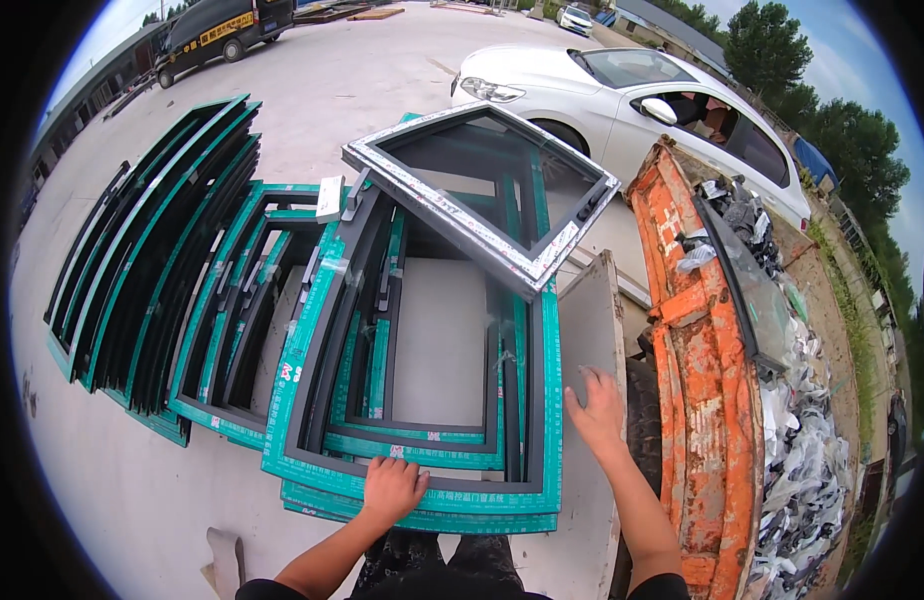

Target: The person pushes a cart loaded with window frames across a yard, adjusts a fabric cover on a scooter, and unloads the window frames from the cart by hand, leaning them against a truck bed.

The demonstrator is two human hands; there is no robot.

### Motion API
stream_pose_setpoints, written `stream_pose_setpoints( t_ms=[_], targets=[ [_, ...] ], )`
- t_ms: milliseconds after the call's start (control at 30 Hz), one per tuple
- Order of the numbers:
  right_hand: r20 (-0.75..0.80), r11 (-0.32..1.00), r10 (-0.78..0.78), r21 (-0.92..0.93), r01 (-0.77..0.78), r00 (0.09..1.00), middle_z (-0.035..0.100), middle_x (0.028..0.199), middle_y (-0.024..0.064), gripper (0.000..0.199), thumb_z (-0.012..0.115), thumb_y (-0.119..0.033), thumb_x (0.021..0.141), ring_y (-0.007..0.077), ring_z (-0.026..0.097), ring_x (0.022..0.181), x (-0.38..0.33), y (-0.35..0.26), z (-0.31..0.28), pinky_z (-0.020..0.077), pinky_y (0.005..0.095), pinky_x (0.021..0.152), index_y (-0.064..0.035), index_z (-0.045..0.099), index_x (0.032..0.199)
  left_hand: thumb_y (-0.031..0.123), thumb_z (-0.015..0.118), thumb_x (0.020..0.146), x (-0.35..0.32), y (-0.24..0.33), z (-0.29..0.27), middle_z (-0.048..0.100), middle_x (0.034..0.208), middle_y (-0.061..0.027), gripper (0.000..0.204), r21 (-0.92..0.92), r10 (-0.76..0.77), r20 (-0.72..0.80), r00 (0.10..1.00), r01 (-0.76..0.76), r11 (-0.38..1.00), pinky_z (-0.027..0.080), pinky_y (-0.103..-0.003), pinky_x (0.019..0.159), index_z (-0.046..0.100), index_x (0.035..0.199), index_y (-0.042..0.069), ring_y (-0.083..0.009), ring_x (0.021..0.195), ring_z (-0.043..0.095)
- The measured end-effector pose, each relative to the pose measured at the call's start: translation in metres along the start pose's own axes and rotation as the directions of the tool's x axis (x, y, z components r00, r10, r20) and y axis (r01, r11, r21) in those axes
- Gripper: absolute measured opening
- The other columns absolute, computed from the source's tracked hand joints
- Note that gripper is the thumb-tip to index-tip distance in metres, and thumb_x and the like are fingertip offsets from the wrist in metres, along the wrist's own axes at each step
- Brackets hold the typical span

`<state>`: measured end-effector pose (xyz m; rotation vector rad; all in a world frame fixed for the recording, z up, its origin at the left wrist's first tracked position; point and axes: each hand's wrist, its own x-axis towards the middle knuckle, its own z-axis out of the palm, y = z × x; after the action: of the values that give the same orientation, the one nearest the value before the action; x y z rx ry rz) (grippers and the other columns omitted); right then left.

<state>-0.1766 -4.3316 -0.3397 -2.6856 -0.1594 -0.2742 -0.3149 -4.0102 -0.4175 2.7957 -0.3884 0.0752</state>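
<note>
Out in daylight on a pale concrete yard point(312, 90), a white car point(622, 100) is parked beside a rusty orange bin point(697, 400), a dark van point(217, 30) farther off, trees point(812, 100) and what may be low sheds point(92, 95) along the edges.

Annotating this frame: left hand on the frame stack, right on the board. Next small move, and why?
Probably close the left hand around the teal-taped frame edge it rests on. It lies flat, not gripping, while the right hand is spread on the grey board as if bracing, and a glazed sash leans on the stack.
</note>
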Motion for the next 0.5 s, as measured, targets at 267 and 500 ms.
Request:
stream_pose_setpoints(
  t_ms=[267,500],
  targets=[
    [0.193,0.952,-0.166,-0.226,0.208,0.967,0.052,0.12,0.0186,0.073,0.072,-0.041,0.071,0.0315,0.048,0.115,0.208,-0.017,0.138,0.0396,0.0396,0.098,0.0045,0.047,0.123,0.027,0.061,0.079,-0.032,0.013,-0.009,0.061,0.067,-0.0061,0.02,-0.024,-0.174,0.052,0.983,0.175,0.984,0.042,-0.038,0.077,0.064,0.071,0.01,-0.0244,0.071,0.059],
    [0.351,0.962,0.098,-0.272,0.001,0.931,0.055,0.116,0.0192,0.097,0.072,-0.055,0.067,0.0322,0.054,0.109,0.247,-0.031,0.144,0.0434,0.0406,0.092,-0.0039,0.032,0.139,0.025,0.061,0.077,-0.05,0.037,-0.024,0.061,0.067,-0.0045,0.016,-0.041,-0.22,0.024,0.975,0.221,0.974,0.043,-0.037,0.077,0.065,0.071,0.011,-0.0217,0.069,0.059]
  ],
)
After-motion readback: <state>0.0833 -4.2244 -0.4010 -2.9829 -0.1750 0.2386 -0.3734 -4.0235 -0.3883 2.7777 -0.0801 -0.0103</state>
